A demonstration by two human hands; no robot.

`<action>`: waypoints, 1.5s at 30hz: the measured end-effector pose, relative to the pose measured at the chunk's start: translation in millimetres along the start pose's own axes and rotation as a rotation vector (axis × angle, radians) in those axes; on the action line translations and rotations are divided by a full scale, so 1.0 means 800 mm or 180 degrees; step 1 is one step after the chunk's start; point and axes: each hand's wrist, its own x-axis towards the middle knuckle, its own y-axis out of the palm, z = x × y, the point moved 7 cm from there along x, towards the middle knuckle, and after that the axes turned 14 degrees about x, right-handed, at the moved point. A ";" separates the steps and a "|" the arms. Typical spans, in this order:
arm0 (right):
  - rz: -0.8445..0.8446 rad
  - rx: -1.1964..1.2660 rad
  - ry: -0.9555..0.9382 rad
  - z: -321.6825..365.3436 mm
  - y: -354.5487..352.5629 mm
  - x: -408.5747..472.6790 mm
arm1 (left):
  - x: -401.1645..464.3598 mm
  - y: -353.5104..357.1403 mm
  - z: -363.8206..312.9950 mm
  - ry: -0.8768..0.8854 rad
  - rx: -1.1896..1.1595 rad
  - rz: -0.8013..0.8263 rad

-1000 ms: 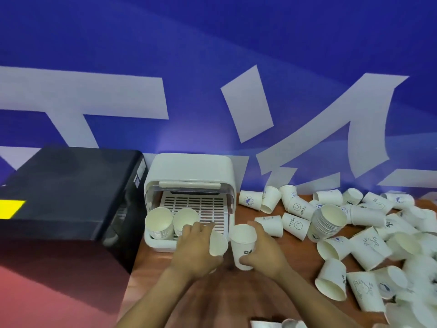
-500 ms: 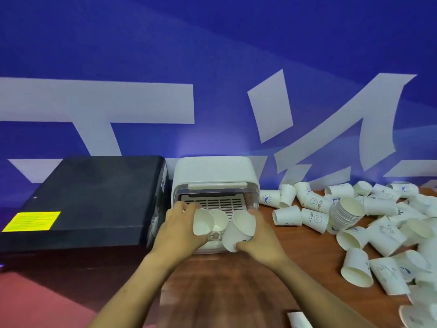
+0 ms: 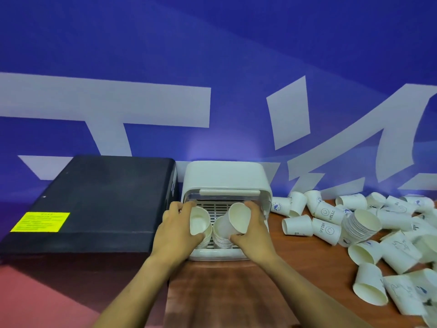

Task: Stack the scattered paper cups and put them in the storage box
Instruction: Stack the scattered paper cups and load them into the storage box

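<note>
My left hand [image 3: 176, 229] fingers grip one paper cup [image 3: 199, 220], my right hand [image 3: 251, 230] another cup [image 3: 237, 218], over stacks [image 3: 222, 241] in the storage box [image 3: 225, 178]. Tilted cups could miss the stacks and topple them.

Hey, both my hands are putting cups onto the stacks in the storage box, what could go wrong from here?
1. The cup in your right hand is tilted, so it may catch on the right stack's rim instead of nesting.
2. The left hand covers much of the left stack; pressing off-centre might tip it.
3. The box's raised lid hangs close above, so a cup might bump it.
</note>
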 end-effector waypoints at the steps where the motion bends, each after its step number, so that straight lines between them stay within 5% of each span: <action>1: 0.0007 -0.0014 -0.0004 -0.001 0.002 0.002 | 0.001 0.003 0.001 -0.0010 -0.0013 0.0014; 34: 0.0678 -0.0605 0.0504 -0.075 0.021 0.022 | 0.018 0.107 0.004 0.0072 0.0458 0.0919; 41: 0.0628 -0.0515 0.0400 -0.072 -0.007 0.000 | -0.002 0.072 -0.048 0.0485 -0.0228 0.0334; 45: 0.0424 -0.0323 0.0387 -0.082 -0.043 -0.030 | -0.037 0.096 -0.098 0.0792 -0.0469 0.0724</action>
